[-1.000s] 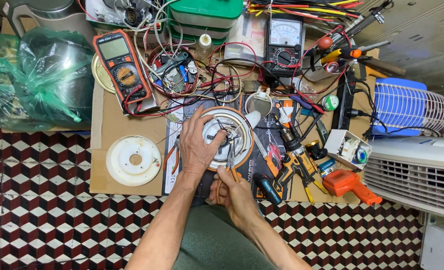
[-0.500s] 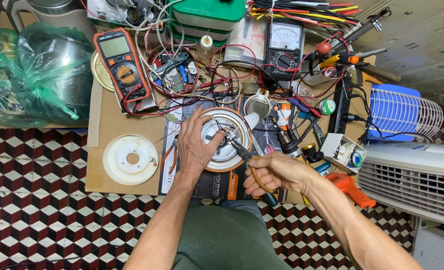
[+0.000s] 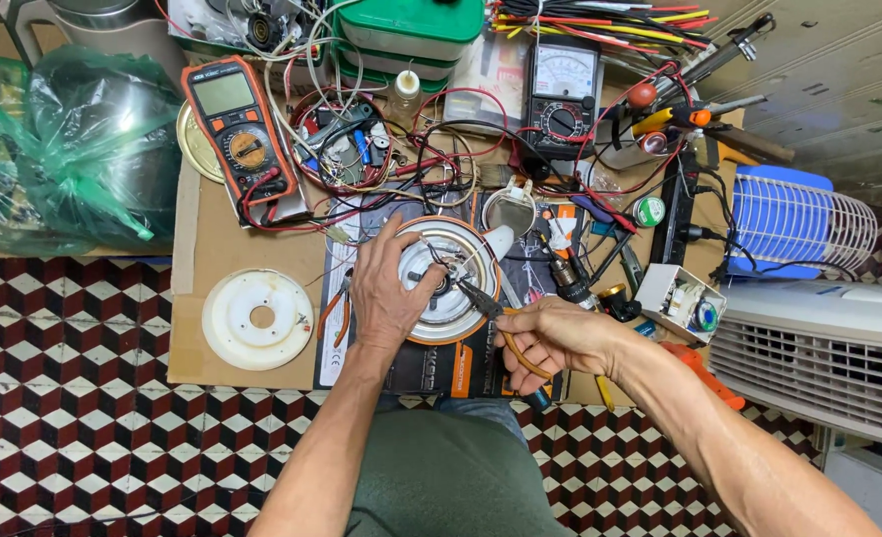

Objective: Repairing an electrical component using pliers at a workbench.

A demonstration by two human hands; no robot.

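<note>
1. The left hand (image 3: 386, 298) lies flat over the left part of the round metal base (image 3: 451, 283), hiding that side; its fingers are spread and pressing, not clenched.
2. The right hand (image 3: 555, 338) is clenched round the pliers (image 3: 486, 303), whose orange handles are mostly hidden in the fist.
3. The pliers' long axis runs from lower right to upper left, with the nose pointing at the base's centre; whether the nose grips anything is too small to tell.
4. The base lies on a printed sheet on the cardboard (image 3: 212, 249), just right of a white plastic disc (image 3: 258, 319).

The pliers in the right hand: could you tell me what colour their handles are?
Orange handles on the pliers, seen in the head view.
</note>
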